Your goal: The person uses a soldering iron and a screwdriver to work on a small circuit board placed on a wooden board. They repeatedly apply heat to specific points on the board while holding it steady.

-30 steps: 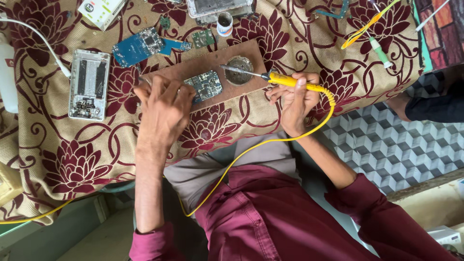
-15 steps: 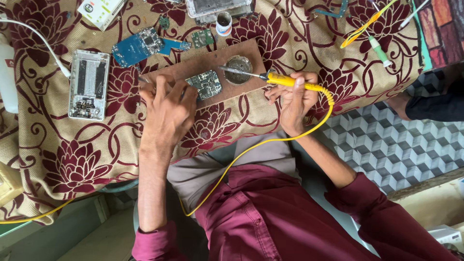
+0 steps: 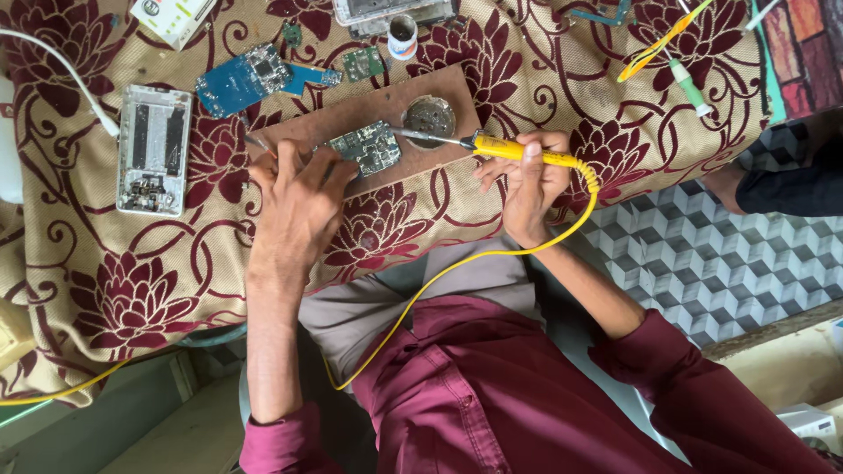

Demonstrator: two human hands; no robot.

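Two hands work over a brown board (image 3: 351,110) lying on the flowered cloth of the counter (image 3: 132,290); the right hand (image 3: 527,180) has its grip closed around the yellow soldering iron (image 3: 518,152), fingers wrapped on the handle, the thumb laid along its top; the iron's metal tip reaches left across the board, ending between the round metal tin (image 3: 428,116) and the small green circuit board (image 3: 369,147), whether touching the latter I cannot tell; a yellow cord (image 3: 457,263) loops from the handle's rear down toward the person's lap; the left hand (image 3: 294,197) rests on the brown board with fingers partly curled, fingertips pressing the near edge of the green circuit board, its grip loose and not shut around anything; just left of the brown board lie a blue circuit board (image 3: 241,79) and an opened phone body (image 3: 154,149).
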